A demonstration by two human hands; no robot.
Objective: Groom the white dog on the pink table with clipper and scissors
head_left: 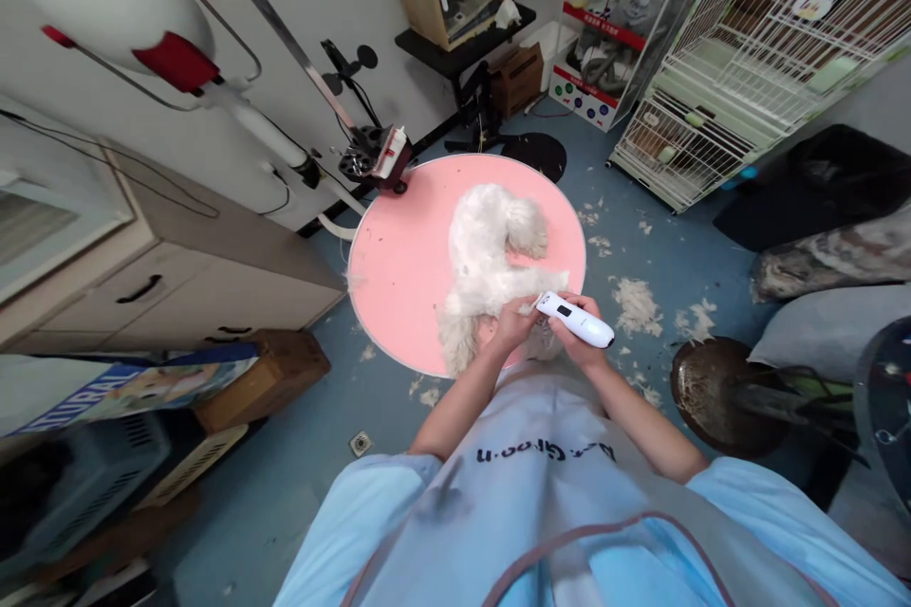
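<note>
A white dog (484, 237) with trimmed body fur and longer fur on its head and legs is on a round pink grooming table (402, 256). In my right hand (585, 341) is a white hair clipper (580, 321) with a dark button, its blade end pointing left. My left hand (518, 322) is closed at the near side of the dog, right by the blade, and appears to hold a leg. The fingers partly hide what they grip. More fur shows below my hands, against my apron (548, 417).
A pole-mounted dryer (163, 9) and a tool holder (377, 156) flank the table at the left. Wire cages (712, 104) stand at the right. Tufts of cut fur (636, 305) and a round stool (712, 389) are on the floor. Cabinets (185, 294) line the left.
</note>
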